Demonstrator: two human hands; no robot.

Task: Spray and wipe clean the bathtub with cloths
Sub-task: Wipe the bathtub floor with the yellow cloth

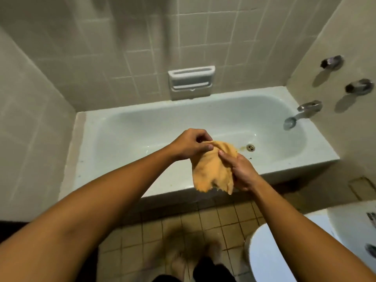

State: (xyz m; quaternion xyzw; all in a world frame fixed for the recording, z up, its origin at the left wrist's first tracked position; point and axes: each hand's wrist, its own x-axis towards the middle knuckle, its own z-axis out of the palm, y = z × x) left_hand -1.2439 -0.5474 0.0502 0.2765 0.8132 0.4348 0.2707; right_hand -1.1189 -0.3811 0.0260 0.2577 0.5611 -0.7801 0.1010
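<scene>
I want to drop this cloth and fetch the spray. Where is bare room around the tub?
Bare on the bathtub: the near rim left of the left hand gripping the cloth; the basin floor between the left end and the drain; the back ledge right of the soap dish. Crowded: the right end under the spout, and the floor by the toilet.

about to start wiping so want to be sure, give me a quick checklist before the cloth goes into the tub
1. Left hand and right hand grip orange cloth: ok.
2. Cloth spread flat for wiping: not ok, bunched.
3. Spray already on bathtub: cannot tell.
4. Spray bottle within reach: cannot tell, none in view.
5. Target found, brownish stain beside drain: ok.
</scene>
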